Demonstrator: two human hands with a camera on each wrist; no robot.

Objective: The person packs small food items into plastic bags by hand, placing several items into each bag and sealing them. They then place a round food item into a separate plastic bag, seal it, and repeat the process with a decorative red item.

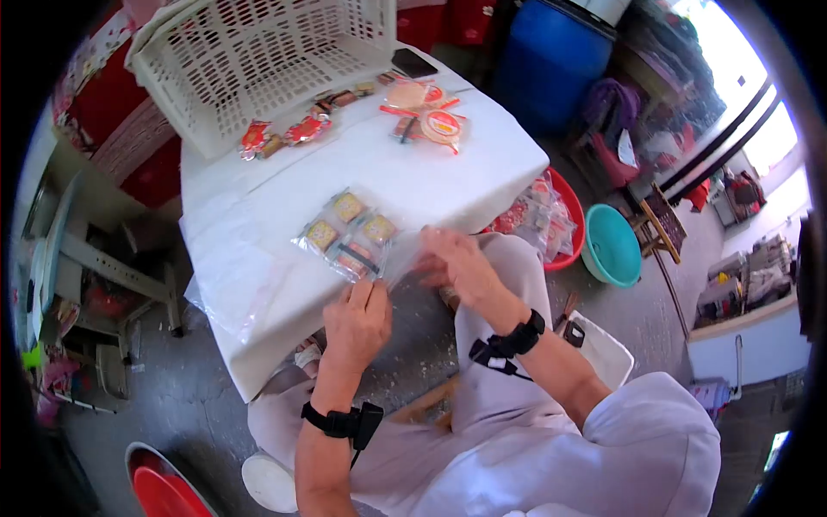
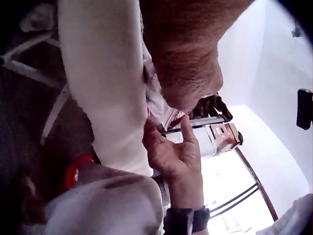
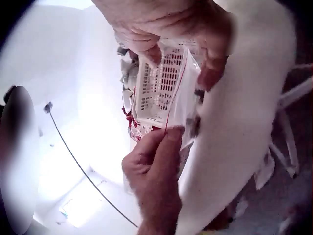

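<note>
Clear plastic bag of small packets, between two hands at the near edge of a white-covered table.

Left hand: thumb and fingertips pinched on the bag's red-lined edge. Right hand: at the bag's other end, fingers apart, thumb well clear of them; whether a fingertip touches the film, blurred here, cannot be told. Contents: four square packets, three yellowish, one pinkish with a dark band, seemingly inside the bag, lying flat over the tabletop. Farther back: white perforated plastic basket, tilted; a row of small packaged pieces before it; round red-and-clear packages; dark phone at the far edge.
</note>
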